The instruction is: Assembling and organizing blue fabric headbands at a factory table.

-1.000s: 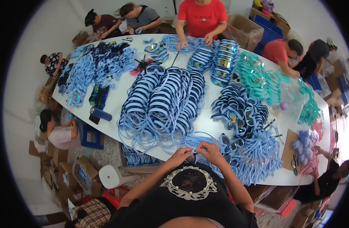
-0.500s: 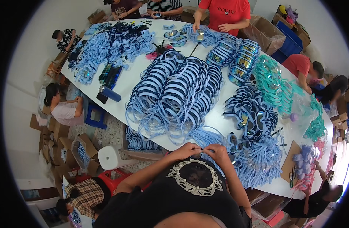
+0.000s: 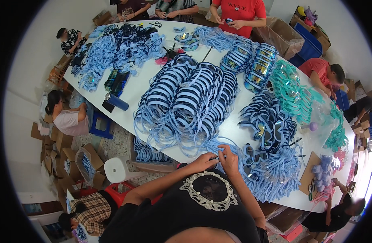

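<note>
My left hand (image 3: 205, 161) and my right hand (image 3: 228, 158) are close together at the near edge of the white table (image 3: 142, 87), both gripping one pair of blue swim goggles (image 3: 216, 158) by its light blue strap. The goggles are partly hidden by my fingers. Just beyond my hands lie long rows of stacked blue goggles (image 3: 190, 99). To my right is a loose heap of blue goggles with mirrored lenses (image 3: 271, 170).
Teal goggles (image 3: 293, 91) cover the right side, more blue heaps (image 3: 113, 46) the far left. A blue bottle (image 3: 116, 101) lies on the table. Several people sit or stand around the table. A white stool (image 3: 117, 169) and cardboard boxes (image 3: 78, 156) are on the floor at left.
The view has shifted, so the table sits higher and more to the left. My hands stay together at the table's edge, still working the same goggles strap.
</note>
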